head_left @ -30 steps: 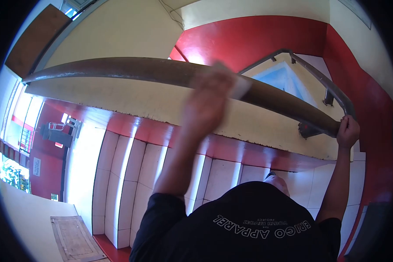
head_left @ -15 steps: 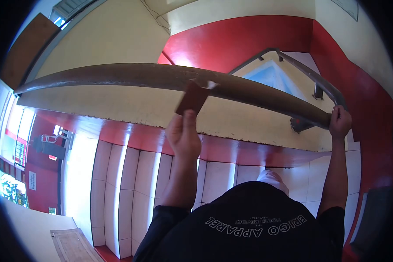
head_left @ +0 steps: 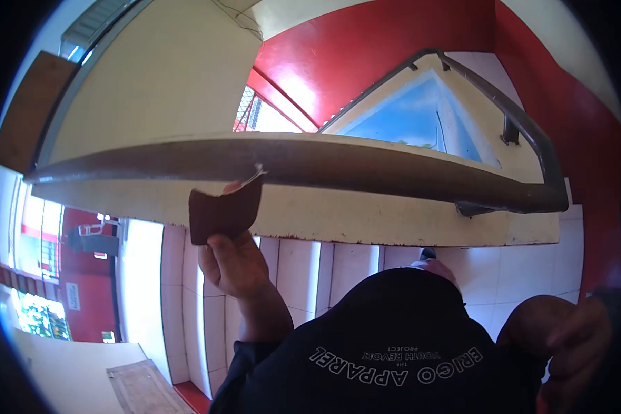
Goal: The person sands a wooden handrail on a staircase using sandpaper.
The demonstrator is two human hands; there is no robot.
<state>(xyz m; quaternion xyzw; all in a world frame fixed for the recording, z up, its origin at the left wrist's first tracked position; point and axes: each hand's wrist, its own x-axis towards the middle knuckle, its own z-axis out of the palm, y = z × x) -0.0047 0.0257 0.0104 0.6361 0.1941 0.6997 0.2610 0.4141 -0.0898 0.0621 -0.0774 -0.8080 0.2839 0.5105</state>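
My left hand (head_left: 236, 265) is closed on a reddish-brown piece of sandpaper (head_left: 222, 215), the thumb on its near face and a fingertip showing over its top edge. The piece bends in a curve, and a frayed white strand sticks up from one corner. It overlaps the lower edge of a brown handrail (head_left: 366, 162) in this view. Down at the lower right, away from the rail, my right hand (head_left: 579, 341) is close to my body, dark and smeared by motion.
White-tiled stairs (head_left: 293, 276) descend to the left beneath a cream wall ledge (head_left: 393, 224). A rail bracket (head_left: 472, 208) joins the rail near its right bend. Beyond stand a blue painted panel (head_left: 407, 114) and a red wall (head_left: 386, 52).
My right hand has let go of the rail's right end and dropped toward my body. My left hand has moved left and down with the sandpaper, which now shows more of its face.
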